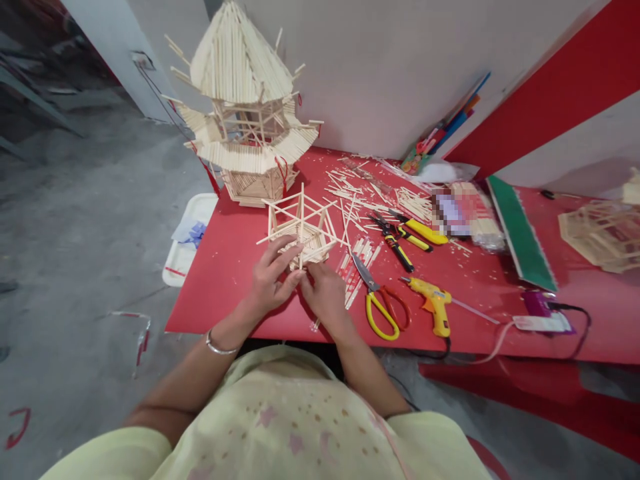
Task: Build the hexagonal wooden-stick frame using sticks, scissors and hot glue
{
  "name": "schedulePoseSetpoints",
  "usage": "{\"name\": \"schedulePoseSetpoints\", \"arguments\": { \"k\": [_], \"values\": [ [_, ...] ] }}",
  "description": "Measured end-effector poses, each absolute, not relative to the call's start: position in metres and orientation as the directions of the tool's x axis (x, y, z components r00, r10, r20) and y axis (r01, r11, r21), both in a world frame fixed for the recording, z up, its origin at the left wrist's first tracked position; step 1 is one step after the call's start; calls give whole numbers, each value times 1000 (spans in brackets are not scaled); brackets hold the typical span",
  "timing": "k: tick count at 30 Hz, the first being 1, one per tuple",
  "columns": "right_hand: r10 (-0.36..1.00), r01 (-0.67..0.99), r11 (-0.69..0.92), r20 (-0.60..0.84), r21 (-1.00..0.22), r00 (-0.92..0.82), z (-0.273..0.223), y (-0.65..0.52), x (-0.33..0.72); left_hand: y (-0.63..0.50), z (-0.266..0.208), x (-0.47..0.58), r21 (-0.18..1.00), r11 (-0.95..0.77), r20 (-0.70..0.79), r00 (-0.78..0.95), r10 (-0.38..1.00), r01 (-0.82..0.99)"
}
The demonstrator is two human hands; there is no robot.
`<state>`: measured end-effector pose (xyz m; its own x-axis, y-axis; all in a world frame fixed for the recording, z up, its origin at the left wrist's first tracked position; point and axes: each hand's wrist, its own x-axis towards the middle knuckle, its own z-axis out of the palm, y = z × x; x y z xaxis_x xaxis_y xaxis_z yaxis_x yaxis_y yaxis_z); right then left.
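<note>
A small frame of thin wooden sticks (pixel 302 217), with a woven-looking base and a star-shaped top, stands near the table's front edge. My left hand (pixel 274 275) grips its near side, with fingers over an upright stick and the thumb low at the base. My right hand (pixel 324 293) closes on the lower near edge, its fingertips partly hidden by the frame and the hand. Just behind it rises a larger stick pagoda (pixel 245 113) with a pointed roof and red tassels. Scissors (pixel 383 303) with yellow and red handles lie to the right of my right hand.
A yellow glue gun (pixel 434 303), pliers (pixel 395 243) and a yellow cutter (pixel 425 229) lie on the red table (pixel 220 287). Loose sticks (pixel 360 190) spread behind them. Farther right are a green board (pixel 520 233), a power strip (pixel 543 324) and another stick frame (pixel 600 233).
</note>
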<state>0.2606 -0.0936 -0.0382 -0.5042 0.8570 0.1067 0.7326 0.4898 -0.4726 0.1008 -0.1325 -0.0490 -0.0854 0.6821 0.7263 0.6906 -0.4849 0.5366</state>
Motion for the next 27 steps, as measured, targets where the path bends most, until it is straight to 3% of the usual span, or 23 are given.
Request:
{"name": "schedulePoseSetpoints", "arguments": {
  "k": [27],
  "values": [
    [855, 649, 480, 151, -590, -496, -52, -94, 275, -132, -55, 99, 520, -446, 711, -80, 698, 728]
  ]
}}
